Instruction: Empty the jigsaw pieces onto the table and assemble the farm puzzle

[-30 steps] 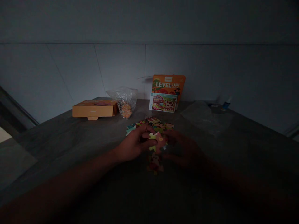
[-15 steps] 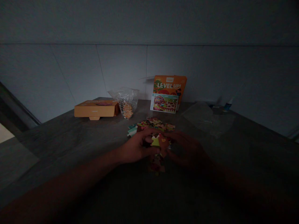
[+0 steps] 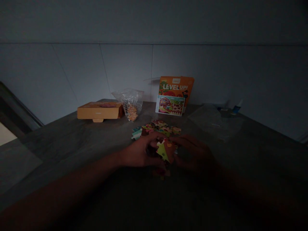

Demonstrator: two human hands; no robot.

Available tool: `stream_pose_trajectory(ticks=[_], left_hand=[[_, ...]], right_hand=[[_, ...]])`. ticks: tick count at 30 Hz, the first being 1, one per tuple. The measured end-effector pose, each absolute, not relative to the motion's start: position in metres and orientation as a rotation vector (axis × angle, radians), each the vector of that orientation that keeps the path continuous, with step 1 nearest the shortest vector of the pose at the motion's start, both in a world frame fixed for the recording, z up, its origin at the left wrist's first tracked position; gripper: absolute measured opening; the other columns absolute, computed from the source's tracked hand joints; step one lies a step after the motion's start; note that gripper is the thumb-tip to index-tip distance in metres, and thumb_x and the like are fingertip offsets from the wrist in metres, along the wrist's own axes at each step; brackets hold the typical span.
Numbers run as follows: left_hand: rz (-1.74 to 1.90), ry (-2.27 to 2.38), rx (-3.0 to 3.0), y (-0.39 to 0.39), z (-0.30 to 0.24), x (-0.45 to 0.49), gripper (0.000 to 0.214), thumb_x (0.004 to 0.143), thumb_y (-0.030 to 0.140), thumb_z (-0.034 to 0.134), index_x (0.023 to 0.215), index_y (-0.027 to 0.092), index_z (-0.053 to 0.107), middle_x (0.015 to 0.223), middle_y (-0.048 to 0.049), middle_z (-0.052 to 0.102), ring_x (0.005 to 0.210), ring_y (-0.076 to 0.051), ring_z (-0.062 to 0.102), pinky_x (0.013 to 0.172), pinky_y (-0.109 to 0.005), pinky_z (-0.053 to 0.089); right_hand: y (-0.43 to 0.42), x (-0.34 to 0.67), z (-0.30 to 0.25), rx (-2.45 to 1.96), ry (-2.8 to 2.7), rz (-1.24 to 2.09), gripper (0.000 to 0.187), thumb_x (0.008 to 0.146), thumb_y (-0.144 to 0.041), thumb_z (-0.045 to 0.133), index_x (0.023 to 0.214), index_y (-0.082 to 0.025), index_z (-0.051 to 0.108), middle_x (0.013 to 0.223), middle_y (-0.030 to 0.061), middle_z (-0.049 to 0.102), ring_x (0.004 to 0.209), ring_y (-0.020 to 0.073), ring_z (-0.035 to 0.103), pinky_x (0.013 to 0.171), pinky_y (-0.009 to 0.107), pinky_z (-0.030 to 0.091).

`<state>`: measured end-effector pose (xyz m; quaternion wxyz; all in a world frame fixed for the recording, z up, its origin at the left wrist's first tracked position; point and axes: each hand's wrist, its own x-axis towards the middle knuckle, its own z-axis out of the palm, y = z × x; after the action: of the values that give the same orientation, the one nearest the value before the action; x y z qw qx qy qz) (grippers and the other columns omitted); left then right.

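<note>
Nearest, reddish cardboard jigsaw piece lying on dark grey table. Just above, left hand and right hand both pinching yellow-green and red cardboard jigsaw piece. Dim light possibly causing slip, bent tab. Beyond, colourful loose-piece pile: knuckles risking scattering it.

Dim light; a dark grey table stands against a pale panelled wall

The left hand and right hand are covering part of the puzzle piece; darkness is obscuring the right grip.
</note>
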<state>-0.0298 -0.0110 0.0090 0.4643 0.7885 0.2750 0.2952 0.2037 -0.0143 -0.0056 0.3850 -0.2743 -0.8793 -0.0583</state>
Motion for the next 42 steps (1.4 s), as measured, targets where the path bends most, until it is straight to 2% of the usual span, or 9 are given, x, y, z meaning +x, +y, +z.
stream_pose_trajectory(ticks=[6, 12, 16, 18, 23, 28, 33, 37, 42], left_hand=[[0.723, 0.753, 2.054, -0.01, 0.01, -0.031, 0.061, 0.07, 0.02, 0.079, 0.122, 0.021, 0.047, 0.115, -0.0062, 0.063, 0.102, -0.02, 0.063, 0.086, -0.032, 0.051], [0.753, 0.924, 2.323, -0.009, 0.011, -0.035, 0.057, 0.069, 0.033, 0.078, 0.118, 0.02, 0.052, 0.112, -0.0057, 0.06, 0.092, -0.019, 0.059, 0.076, -0.03, 0.05], [0.847, 0.961, 2.43, -0.006, 0.01, -0.034, 0.054, 0.067, 0.034, 0.077, 0.113, 0.019, 0.054, 0.1, -0.0034, 0.062, 0.08, -0.017, 0.057, 0.069, -0.028, 0.048], [0.961, 1.012, 2.404, -0.002, 0.008, -0.034, 0.054, 0.068, 0.032, 0.076, 0.114, 0.019, 0.052, 0.102, -0.0044, 0.061, 0.082, -0.017, 0.057, 0.07, -0.029, 0.05], [1.255, 1.716, 2.339, 0.017, 0.001, -0.044, 0.052, 0.073, 0.039, 0.072, 0.113, 0.014, 0.052, 0.111, -0.0132, 0.057, 0.106, -0.03, 0.051, 0.091, -0.045, 0.046], [0.874, 2.162, 2.246, 0.03, -0.012, -0.051, 0.057, 0.076, 0.049, 0.067, 0.116, 0.009, 0.056, 0.112, -0.0192, 0.056, 0.114, -0.037, 0.046, 0.094, -0.051, 0.041], [0.847, 2.025, 2.327, 0.022, -0.008, -0.045, 0.068, 0.079, 0.051, 0.064, 0.137, 0.021, 0.046, 0.123, -0.0172, 0.047, 0.121, -0.04, 0.039, 0.095, -0.055, 0.04], [0.786, 1.703, 2.651, 0.012, 0.0, -0.043, 0.061, 0.072, 0.047, 0.072, 0.129, 0.032, 0.056, 0.135, -0.0127, 0.033, 0.13, -0.043, 0.024, 0.101, -0.059, 0.034], [0.504, 1.494, 2.721, 0.008, -0.003, -0.043, 0.046, 0.082, 0.041, 0.062, 0.127, 0.035, 0.057, 0.141, -0.0124, 0.025, 0.136, -0.048, 0.012, 0.101, -0.068, 0.028]], right_hand=[[-0.015, 0.203, -0.004, -0.697, -2.233, -0.162, 0.035, 0.084, -0.022, 0.058, 0.118, -0.02, 0.054, 0.104, 0.0096, 0.065, 0.094, 0.0221, 0.064, 0.077, 0.034, 0.056], [-0.014, 0.204, -0.008, -0.839, -2.183, -0.132, 0.046, 0.086, -0.031, 0.057, 0.129, -0.02, 0.044, 0.104, 0.0108, 0.066, 0.089, 0.0231, 0.066, 0.075, 0.037, 0.057], [-0.01, 0.205, -0.012, -0.992, -2.097, -0.077, 0.056, 0.084, -0.039, 0.061, 0.134, -0.021, 0.041, 0.106, 0.0105, 0.064, 0.087, 0.0239, 0.065, 0.074, 0.039, 0.056], [-0.007, 0.206, -0.014, -1.066, -2.073, -0.069, 0.062, 0.083, -0.042, 0.062, 0.136, -0.02, 0.039, 0.109, 0.0114, 0.062, 0.09, 0.0256, 0.063, 0.076, 0.041, 0.056], [0.004, 0.211, -0.024, -1.171, -2.166, -0.139, 0.059, 0.085, -0.042, 0.058, 0.136, -0.017, 0.039, 0.126, 0.016, 0.054, 0.113, 0.0319, 0.053, 0.093, 0.051, 0.049], [0.008, 0.214, -0.028, -1.278, -2.303, -0.084, 0.056, 0.087, -0.043, 0.055, 0.132, -0.012, 0.047, 0.13, 0.0183, 0.054, 0.118, 0.0336, 0.051, 0.097, 0.053, 0.046], [0.008, 0.214, -0.029, -1.273, -2.369, -0.021, 0.048, 0.091, -0.04, 0.049, 0.132, -0.013, 0.052, 0.133, 0.0148, 0.053, 0.122, 0.0299, 0.048, 0.101, 0.051, 0.043], [0.007, 0.213, -0.028, -1.271, -2.374, -0.011, 0.047, 0.092, -0.038, 0.049, 0.132, -0.016, 0.053, 0.135, 0.0128, 0.052, 0.123, 0.0291, 0.047, 0.103, 0.051, 0.041], [0.007, 0.213, -0.03, -1.262, -2.362, -0.026, 0.047, 0.091, -0.037, 0.051, 0.132, -0.015, 0.054, 0.135, 0.0141, 0.052, 0.123, 0.0298, 0.047, 0.103, 0.051, 0.042]])
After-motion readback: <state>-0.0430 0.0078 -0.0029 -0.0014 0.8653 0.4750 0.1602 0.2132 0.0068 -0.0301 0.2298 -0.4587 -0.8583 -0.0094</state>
